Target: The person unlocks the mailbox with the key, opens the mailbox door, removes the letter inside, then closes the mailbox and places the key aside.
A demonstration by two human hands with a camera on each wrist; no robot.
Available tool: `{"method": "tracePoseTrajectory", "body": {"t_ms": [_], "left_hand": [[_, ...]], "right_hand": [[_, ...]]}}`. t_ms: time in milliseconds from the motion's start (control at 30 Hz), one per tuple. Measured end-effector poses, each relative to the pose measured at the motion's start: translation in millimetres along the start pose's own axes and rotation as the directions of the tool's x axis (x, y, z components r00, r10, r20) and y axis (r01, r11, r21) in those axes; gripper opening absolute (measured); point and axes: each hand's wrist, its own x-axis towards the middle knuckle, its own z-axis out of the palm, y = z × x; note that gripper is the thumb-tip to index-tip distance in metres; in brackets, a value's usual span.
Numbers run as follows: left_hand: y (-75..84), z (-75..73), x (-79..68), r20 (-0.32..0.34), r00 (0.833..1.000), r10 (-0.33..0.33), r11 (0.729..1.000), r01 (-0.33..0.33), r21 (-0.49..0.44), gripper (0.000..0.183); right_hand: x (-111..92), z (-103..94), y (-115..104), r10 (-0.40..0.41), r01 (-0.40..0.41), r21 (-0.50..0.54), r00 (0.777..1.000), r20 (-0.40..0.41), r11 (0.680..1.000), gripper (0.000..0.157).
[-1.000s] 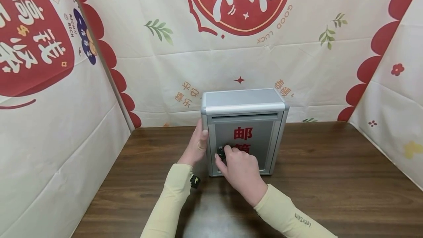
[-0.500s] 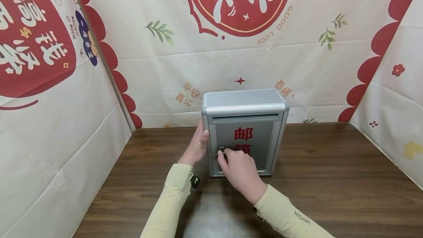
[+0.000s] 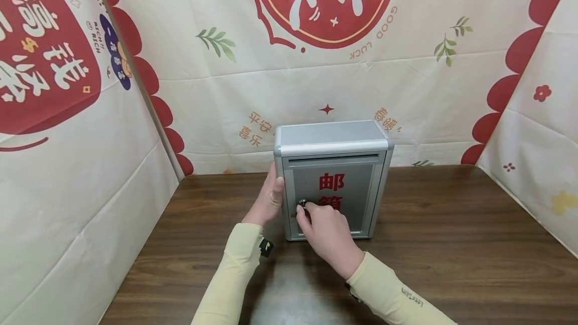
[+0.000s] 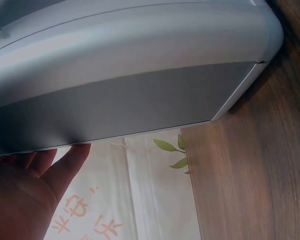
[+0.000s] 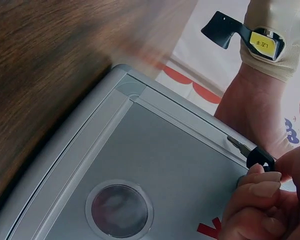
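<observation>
While the left hand (image 3: 269, 199) lies flat against the box (image 3: 333, 178) side to steady it, the right hand (image 3: 326, 232) pinches a key (image 5: 250, 151) near its lock (image 5: 119, 209).

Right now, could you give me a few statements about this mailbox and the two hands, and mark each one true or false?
1. The left hand rests against the side of the silver mailbox. True.
2. The right hand pinches a key with a dark head. True.
3. The mailbox lies flat on its back on the wooden table. False: it stands upright, with its slot near the top.
4. The key is already seated in the round lock. False: in the right wrist view the key is off to one side of the lock.
5. The characters on the front of the mailbox are blue. False: they are red.
</observation>
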Motion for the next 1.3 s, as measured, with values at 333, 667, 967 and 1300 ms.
{"method": "tracePoseTrajectory", "body": {"t_ms": [333,667,967,1300], "left_hand": [[-20.2,3.0,2.4,-0.002,1.0,0.006,1.0,-0.006,0.002,0.109],[-46.5,9.1,5.6,-0.051,0.997,0.056,0.998,-0.055,0.023,0.096],[-47.4,10.0,6.5,-0.045,0.998,0.054,0.999,-0.054,0.002,0.099],[-45.4,9.5,5.2,-0.024,1.0,0.0,0.999,0.001,0.033,0.101]], "right_hand": [[-3.9,-1.2,-1.4,0.009,-0.009,0.026,1.0,0.004,1.0,0.036],[-14.5,-6.6,-1.0,-0.04,0.04,0.005,0.999,-0.034,0.999,0.037],[-33.0,-15.9,4.2,-0.075,0.075,0.001,0.996,-0.051,0.997,0.035],[-61.2,-35.6,13.5,-0.099,0.1,0.016,0.994,-0.044,0.995,0.038]]}}
